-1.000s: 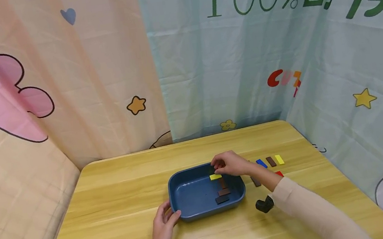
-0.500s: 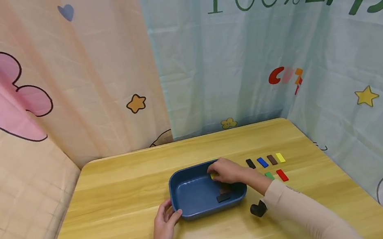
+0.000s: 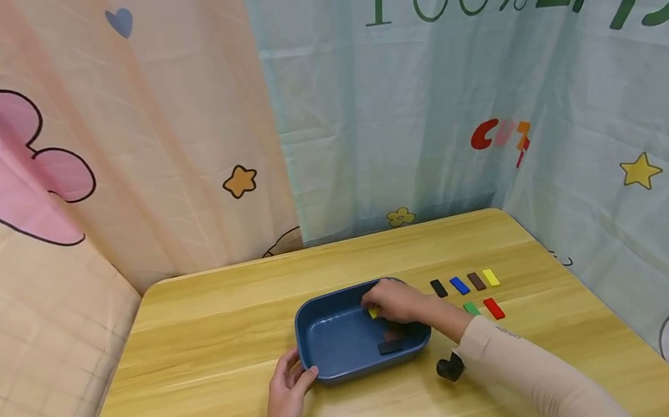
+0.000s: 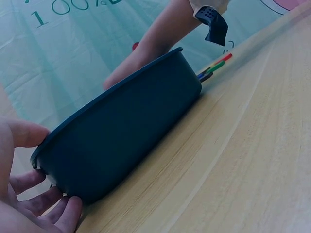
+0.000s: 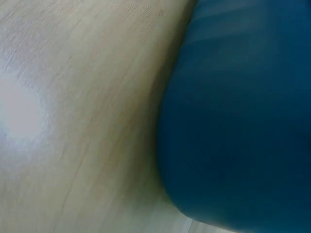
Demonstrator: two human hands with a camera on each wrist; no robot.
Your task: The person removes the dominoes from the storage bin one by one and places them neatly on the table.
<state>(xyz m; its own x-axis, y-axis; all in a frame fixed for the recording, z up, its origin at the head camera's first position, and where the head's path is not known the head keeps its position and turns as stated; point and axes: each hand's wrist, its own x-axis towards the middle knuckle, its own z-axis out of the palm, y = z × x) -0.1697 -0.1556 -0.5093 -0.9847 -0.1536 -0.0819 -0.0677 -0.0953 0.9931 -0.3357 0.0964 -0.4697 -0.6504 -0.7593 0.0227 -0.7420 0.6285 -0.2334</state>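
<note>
A dark blue tray (image 3: 340,334) with raised sides stands on the table. My left hand (image 3: 287,381) holds its near left corner, thumb over the rim and the other fingers beneath, as the left wrist view shows. Inside the far right part of the tray is my right hand (image 3: 392,301), its fingers curled down on a yellow rectangular block (image 3: 374,313). The hand covers most of that block. Closer to the front wall lies a black block (image 3: 390,347), and a brown block (image 3: 394,333) shows partly under the hand's shadow. In the right wrist view only the tray's outside (image 5: 228,126) and tabletop appear.
Right of the tray, a row holds a black block (image 3: 439,288), a blue one (image 3: 459,285), a brown one (image 3: 476,281) and a yellow one (image 3: 490,277). A green block (image 3: 471,308) and red block (image 3: 494,308) lie nearer. A black wrist device (image 3: 451,368) hangs by the right sleeve.
My right hand has come down from above the tray's far right part onto the yellow block, hiding most of it. The left hand keeps its hold on the tray corner.
</note>
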